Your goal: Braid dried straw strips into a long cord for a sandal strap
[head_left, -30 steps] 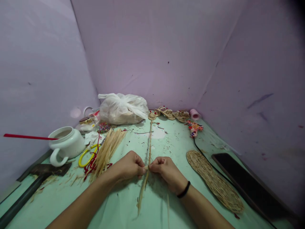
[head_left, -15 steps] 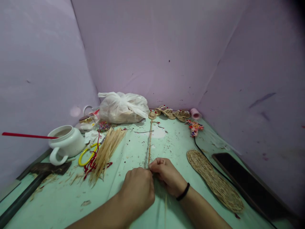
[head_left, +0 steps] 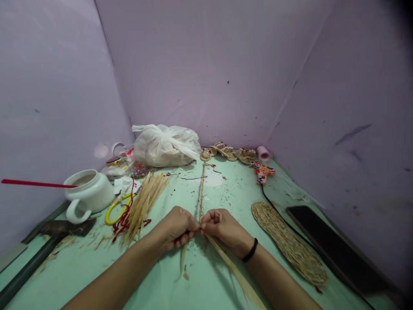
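A thin braided straw cord (head_left: 201, 189) runs from a small coil at the back of the green table toward me. My left hand (head_left: 176, 226) and my right hand (head_left: 222, 226) meet at its near end, both closed in a pinch on the loose straw strands. One strand (head_left: 183, 260) hangs down from under my left hand. A longer flat strand (head_left: 235, 271) trails toward the lower right under my right wrist, which wears a black band.
A bundle of straw strips (head_left: 145, 202), yellow-handled scissors (head_left: 116, 209), red thread and a white mug (head_left: 87, 193) with a red stick lie left. A white plastic bag (head_left: 166, 145) sits behind. A woven oval sole (head_left: 287, 241), dark phone (head_left: 332, 247) and small woven sandals (head_left: 237, 153) are right.
My left hand came back from over the cord's near end to its left side, pinching again. The loose strands now spread apart, one to the lower right.
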A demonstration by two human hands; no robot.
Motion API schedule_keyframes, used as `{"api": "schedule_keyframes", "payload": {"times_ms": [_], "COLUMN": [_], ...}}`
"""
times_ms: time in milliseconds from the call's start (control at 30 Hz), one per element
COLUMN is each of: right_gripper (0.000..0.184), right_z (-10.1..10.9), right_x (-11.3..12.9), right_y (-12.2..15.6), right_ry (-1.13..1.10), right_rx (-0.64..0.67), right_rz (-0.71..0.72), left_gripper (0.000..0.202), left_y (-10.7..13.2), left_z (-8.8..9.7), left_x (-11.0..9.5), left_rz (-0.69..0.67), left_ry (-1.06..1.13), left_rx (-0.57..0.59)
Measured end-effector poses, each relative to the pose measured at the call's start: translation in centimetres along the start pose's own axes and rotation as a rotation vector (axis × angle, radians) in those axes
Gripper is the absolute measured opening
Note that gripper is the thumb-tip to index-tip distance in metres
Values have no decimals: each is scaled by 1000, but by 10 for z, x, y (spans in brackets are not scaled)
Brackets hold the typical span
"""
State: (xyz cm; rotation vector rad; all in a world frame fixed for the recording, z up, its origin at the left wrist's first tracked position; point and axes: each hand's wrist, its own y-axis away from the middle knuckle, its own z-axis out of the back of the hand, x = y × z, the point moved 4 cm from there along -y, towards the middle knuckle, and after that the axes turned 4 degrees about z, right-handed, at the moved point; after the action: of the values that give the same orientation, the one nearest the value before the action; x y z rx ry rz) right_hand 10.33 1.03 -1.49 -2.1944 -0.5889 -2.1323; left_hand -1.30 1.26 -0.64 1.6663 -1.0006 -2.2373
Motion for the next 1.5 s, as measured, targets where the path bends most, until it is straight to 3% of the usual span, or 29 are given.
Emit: {"api": "schedule_keyframes", "payload": {"times_ms": [233,333,500,633,767,900,1033,1167,1267,1500], "right_gripper": [7,12,16,16,15,22,15,12,13,14], "right_z": [6,3,-13,-20,-5,17,4,-1,1,-7], "right_x": [12,19,25,26,28,28,14,4,0,0], "right_y": [8,19,30,34,29,19,12,7,4,4], "right_ry": [616,857,1027,1071,968,522,96,190,276,95], "right_rx": [-149,-213,-150,-115,-106,-218,-16,-85,-114,-33], "right_rz": [171,165,299,408,307,146,-55,-12,43,46], "left_gripper": [14,16,17,12,6,7,7,6,7,8], "left_y": [-1,-1,1,1,1,2,1,-2,-1,-1], "left_z": [-2,-6,-8,-6,0,2,0,0,3,13], "left_x": [-5,-4,-3,-2,-5,-8,-7,-4,-5,-7], "left_rz": [-103,-122,-56,-61,-134,-143,-149,-157,-207,-196], "left_ry": [-92,-69,82,108,6,-10,-13,-17,-153,-265], "left_rx": [-95,-107,-105,-41,-15,23,63,59,67,122]}}
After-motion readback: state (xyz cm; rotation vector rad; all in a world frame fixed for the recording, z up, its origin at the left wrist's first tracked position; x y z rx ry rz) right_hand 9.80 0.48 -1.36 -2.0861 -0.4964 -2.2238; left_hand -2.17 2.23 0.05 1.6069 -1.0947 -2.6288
